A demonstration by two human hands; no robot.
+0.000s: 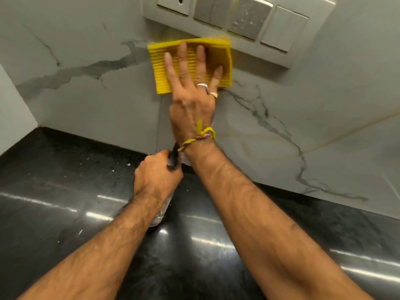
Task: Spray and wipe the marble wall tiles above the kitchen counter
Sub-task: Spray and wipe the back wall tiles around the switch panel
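Note:
A yellow ribbed cloth lies flat against the white marble wall tiles, just under the switch panel. My right hand presses on it with straight, spread fingers. Lower down, my left hand grips a spray bottle. Its dark trigger head pokes out above my fist, and its clear body shows below my wrist, above the counter. Most of the bottle is hidden by the hand and forearm.
A white switch and socket panel sits on the wall directly above the cloth. The glossy black counter runs along the wall's foot, with a few pale specks. A side wall closes the corner at the left.

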